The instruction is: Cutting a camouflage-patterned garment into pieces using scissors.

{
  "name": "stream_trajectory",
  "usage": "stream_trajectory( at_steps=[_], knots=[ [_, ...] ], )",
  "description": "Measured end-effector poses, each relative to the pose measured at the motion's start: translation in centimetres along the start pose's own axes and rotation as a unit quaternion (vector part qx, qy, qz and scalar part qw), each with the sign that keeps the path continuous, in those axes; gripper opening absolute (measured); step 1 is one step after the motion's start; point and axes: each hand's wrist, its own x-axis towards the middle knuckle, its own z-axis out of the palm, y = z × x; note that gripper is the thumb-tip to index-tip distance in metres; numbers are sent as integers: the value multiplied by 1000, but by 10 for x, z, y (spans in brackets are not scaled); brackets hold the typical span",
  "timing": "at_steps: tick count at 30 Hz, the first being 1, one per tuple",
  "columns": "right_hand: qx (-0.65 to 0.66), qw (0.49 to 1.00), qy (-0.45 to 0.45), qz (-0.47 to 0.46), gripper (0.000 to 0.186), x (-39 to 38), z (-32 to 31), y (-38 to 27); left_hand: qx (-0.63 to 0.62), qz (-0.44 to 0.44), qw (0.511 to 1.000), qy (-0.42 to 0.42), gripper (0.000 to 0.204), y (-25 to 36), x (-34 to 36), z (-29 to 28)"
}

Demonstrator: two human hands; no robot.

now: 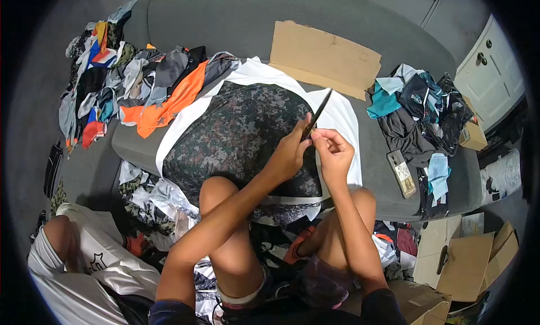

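Observation:
My left hand [289,150] grips a long, narrow black blade-like tool [323,105], its tip angled up and to the right. My right hand [336,153] pinches at the tool’s lower end beside the left fingers; any small item between those fingertips is hard to make out. Beneath both hands, a dark digital-camouflage fabric piece [225,136] lies over white fabric [343,119] on the grey couch [208,21], between and above my bare knees.
Behind stands a cardboard sheet [323,52]. Clothing heaps [171,88] [416,114] flank the fabric; a phone-like slab [400,173] lies right. Open cardboard boxes [472,269] sit lower right, near a white door [486,72]. Another person’s white-clad leg [90,252] is close at lower left.

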Motion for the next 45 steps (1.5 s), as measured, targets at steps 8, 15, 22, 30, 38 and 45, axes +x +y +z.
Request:
stream_trajectory(
  at_steps=[8, 15, 22, 30, 38, 45],
  knots=[
    [-120, 989, 19, -90, 12, 4, 2, -6, 79, 6, 997, 17, 54, -2, -2, -1],
    [-176, 960, -18, -215, 15, 10, 3, 3, 37, -75, 996, -25, 34, 7, -6, -11],
    [-121, 981, 15, -154, 14, 5, 10, -3, -26, -42, 999, -19, 30, 15, -8, -12],
    [-72, 992, 22, -103, 13, 5, 9, -2, -67, -117, 989, -67, 35, 17, -2, -17],
    [-193, 966, -171, -39, 32, -2, 3, -21, -309, -107, 942, 75, 48, 6, 7, -25],
    [-253, 951, -146, -98, 47, -3, 5, -8, -276, -145, 949, 39, 48, 13, 4, -21]
  ],
)
